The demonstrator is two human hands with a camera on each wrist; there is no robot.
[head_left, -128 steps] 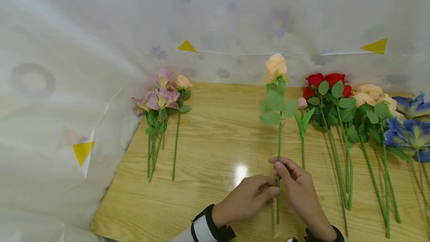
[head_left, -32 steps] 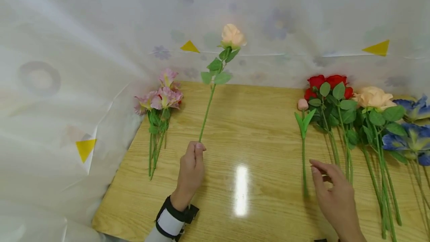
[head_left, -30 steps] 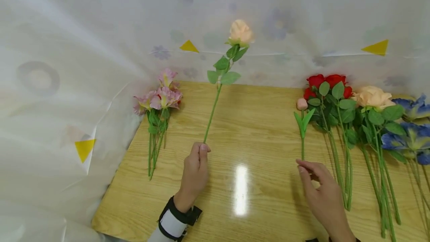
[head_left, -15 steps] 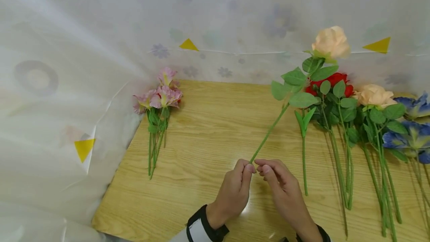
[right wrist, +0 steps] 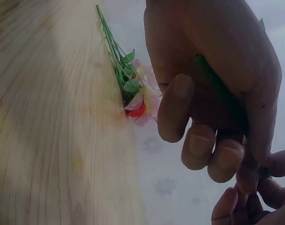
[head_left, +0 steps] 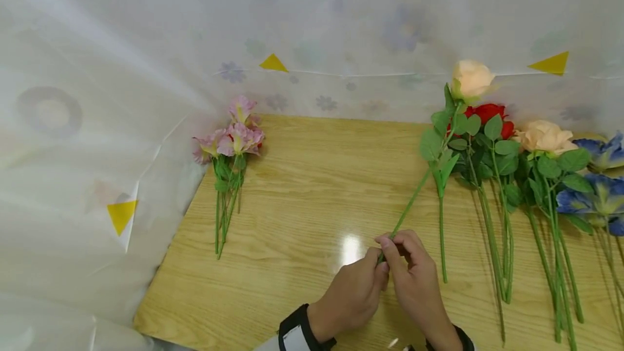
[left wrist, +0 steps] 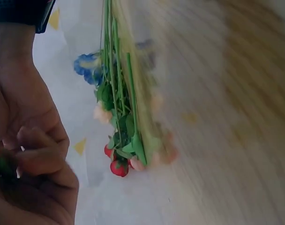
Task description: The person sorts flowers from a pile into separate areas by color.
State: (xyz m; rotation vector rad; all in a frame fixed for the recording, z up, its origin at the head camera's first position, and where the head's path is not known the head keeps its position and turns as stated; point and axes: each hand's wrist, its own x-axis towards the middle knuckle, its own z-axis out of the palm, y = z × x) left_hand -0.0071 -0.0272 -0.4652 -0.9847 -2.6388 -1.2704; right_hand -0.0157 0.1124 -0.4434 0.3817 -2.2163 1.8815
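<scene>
A peach rose (head_left: 472,79) on a long green stem leans up to the right in the head view. Its leaves overlap the pink tulip's green leaves there. Low on the stem, my left hand (head_left: 353,291) grips it with curled fingers. My right hand (head_left: 414,280) pinches the same stem just above, between thumb and fingers. The right wrist view shows the stem's cut end (right wrist: 217,86) running under the right palm, with the left hand's fingers (right wrist: 241,206) close by. In the left wrist view, the left hand (left wrist: 34,154) mostly hides the stem.
Pink-purple flowers (head_left: 239,137) lie at the table's left. On the right lie a tulip (head_left: 442,221), red roses (head_left: 489,114), peach roses (head_left: 546,137) and blue flowers (head_left: 595,196). A pale sheet (head_left: 341,26) rises behind the wooden table (head_left: 292,194).
The left hand has carried the rose from the left toward the right. The right hand has come in from the right and now pinches the stem. Earlier, another peach rose joined the right-hand group.
</scene>
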